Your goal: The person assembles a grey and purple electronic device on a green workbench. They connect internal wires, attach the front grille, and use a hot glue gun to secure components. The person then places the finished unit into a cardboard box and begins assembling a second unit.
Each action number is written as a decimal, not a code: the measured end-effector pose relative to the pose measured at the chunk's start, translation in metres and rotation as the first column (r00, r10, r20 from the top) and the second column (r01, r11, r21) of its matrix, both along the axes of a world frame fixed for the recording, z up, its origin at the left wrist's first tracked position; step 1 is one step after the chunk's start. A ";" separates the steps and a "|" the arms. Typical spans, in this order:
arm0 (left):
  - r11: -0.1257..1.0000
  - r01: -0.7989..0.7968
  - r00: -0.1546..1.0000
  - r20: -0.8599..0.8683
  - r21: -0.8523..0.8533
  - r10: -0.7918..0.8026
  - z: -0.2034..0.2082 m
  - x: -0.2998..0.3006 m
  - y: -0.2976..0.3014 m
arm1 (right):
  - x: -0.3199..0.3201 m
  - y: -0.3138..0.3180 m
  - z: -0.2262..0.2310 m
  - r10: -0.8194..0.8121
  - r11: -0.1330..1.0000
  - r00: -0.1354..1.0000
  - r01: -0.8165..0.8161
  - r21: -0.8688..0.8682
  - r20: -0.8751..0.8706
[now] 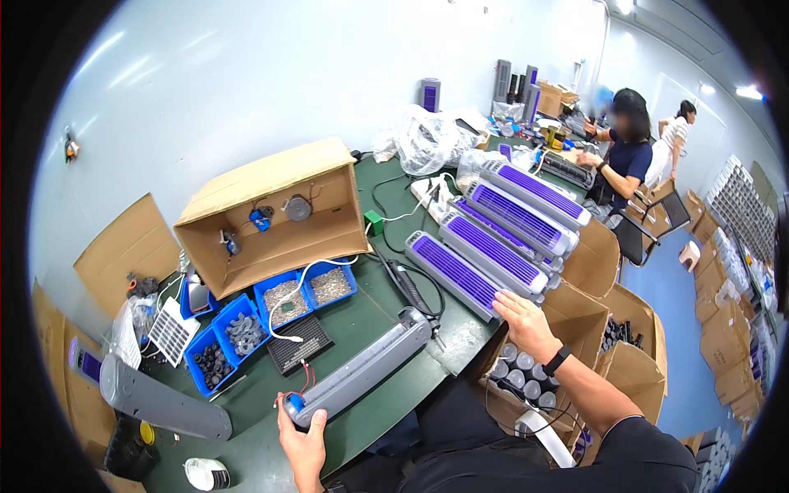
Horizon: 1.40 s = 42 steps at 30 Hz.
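Note:
My left hand [302, 444] is closed on the near end of a long grey tower fan housing [362, 366], which lies slantwise on the table. Next to those fingers, a small blue motor [293, 403] with red wires sits at the housing's end. My right hand [526, 324] is open with its fingers stretched out, at the near end of a grey tower fan with a purple grille [460, 275]. Whether the fingertips touch it, I cannot tell. Several more such fans [497, 246] lie side by side beyond it. A corded electric screwdriver [404, 283] lies between the housing and the fans.
Blue bins [215, 361] of small parts stand at left, below an open cardboard box [279, 218]. A black grille panel [300, 343] lies beside them. Another grey housing [164, 403] and a white tub [205, 474] are near left. Cartons [575, 316] stand at right; co-workers are beyond.

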<state>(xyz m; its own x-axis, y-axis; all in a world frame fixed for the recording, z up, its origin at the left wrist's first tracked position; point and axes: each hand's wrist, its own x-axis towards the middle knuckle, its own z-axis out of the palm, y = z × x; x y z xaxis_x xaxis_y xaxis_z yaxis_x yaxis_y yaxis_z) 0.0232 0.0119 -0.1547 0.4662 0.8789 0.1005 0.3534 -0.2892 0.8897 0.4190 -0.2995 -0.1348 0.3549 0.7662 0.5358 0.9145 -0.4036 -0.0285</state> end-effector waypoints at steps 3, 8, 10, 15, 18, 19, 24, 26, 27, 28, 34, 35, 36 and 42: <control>1.000 0.020 1.000 -0.011 0.002 -0.020 0.002 -0.004 -0.005 | -0.001 0.012 0.012 -0.037 0.985 0.993 0.017 0.173 0.112; 0.984 0.060 0.987 -0.156 0.165 -0.034 0.011 -0.026 -0.015 | 0.002 0.041 0.055 -0.169 0.799 0.955 0.278 0.533 -0.244; 0.964 0.095 0.943 -0.332 0.247 -0.008 0.025 -0.041 -0.021 | 0.013 0.036 0.062 -0.108 0.630 0.881 0.420 0.654 -0.461; 0.990 -0.001 0.994 0.107 0.140 -0.014 0.088 -0.053 -0.053 | -0.015 -0.019 0.100 0.261 0.429 0.724 0.506 0.749 -0.638; 0.945 0.223 0.909 0.402 -0.240 -0.112 0.092 -0.035 -0.075 | -0.021 -0.050 0.115 0.561 0.424 0.561 0.436 0.794 -0.608; 0.907 0.336 0.865 0.465 -0.252 -0.192 0.088 -0.027 -0.074 | -0.024 -0.054 0.118 0.587 0.474 0.495 0.431 0.768 -0.640; 0.574 0.677 0.655 0.732 -0.460 -0.187 0.074 0.019 -0.090 | -0.053 -0.057 0.107 0.508 0.726 0.246 0.394 0.564 -0.826; 0.344 0.822 0.545 0.800 -0.453 -0.250 0.056 0.019 -0.094 | -0.067 -0.046 0.093 0.476 0.773 0.142 0.404 0.490 -0.868; 0.288 0.843 0.512 0.843 -0.454 -0.168 0.047 0.015 -0.102 | -0.076 -0.038 0.090 0.558 0.734 0.076 0.419 0.534 -0.826; 0.274 0.850 0.490 0.865 -0.449 -0.103 0.040 0.014 -0.105 | -0.081 -0.032 0.087 0.633 0.692 0.011 0.440 0.573 -0.774; 0.488 0.636 0.652 0.755 -0.598 0.076 0.025 0.017 -0.136 | -0.104 -0.003 0.054 0.820 0.502 -0.410 0.180 0.846 -0.399; 0.464 0.595 0.688 0.714 -0.656 0.128 0.023 0.021 -0.143 | -0.114 0.007 0.055 0.836 0.494 -0.373 0.192 0.848 -0.403; 0.434 0.580 0.709 0.690 -0.690 0.149 0.017 0.025 -0.152 | -0.127 0.009 0.051 0.805 0.553 -0.357 0.160 0.818 -0.474; 0.253 0.628 0.696 0.677 -0.736 0.240 0.013 0.053 -0.177 | -0.196 0.040 0.045 0.577 0.767 -0.306 -0.115 0.631 -0.757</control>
<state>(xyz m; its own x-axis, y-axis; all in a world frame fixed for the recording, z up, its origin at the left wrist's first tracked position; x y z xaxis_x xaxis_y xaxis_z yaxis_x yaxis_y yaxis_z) 0.0761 -0.1653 -0.1420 0.8416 0.4287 -0.3286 -0.2454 0.8454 0.4745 0.2230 -0.2594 -0.0897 0.3097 0.9427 0.1240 -0.2606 0.2096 -0.9424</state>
